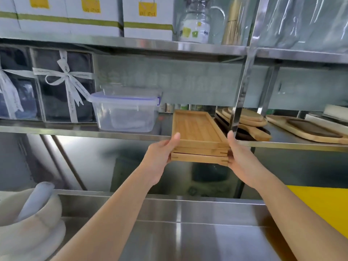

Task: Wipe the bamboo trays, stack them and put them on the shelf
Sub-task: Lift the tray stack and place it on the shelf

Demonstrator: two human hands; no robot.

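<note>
Both hands hold a stack of bamboo trays [197, 136] at the near end, the left hand [162, 155] closed on the left corner with the thumb on the top rim, the right hand [239, 157] closed on the right corner in the same way. At least two trays show in the stack, perhaps three; the lower one sits a little out of line with those above. The long axis of the stack runs away from the person, straight into the shelf [131, 133]. The far part of the stack seems already over the steel shelf board, while the near end overhangs the shelf's front edge and rests in the hands, so the placing looks partly done; wiping and stacking appear finished.

The coming move is likely a push forward along that long axis. The open lane is narrow: a clear plastic container [126, 112] stands just to the left, and an upright steel post [239, 91] rises just to the right, near the right thumb. Beyond the post lie wooden boards [246, 119]. Depth behind the far end looks free, though the back is hard to read. Neither hand is nearer; both share the load evenly. A sideways drift could knock the container or the post, and the misaligned lower tray could catch on the shelf edge
</note>
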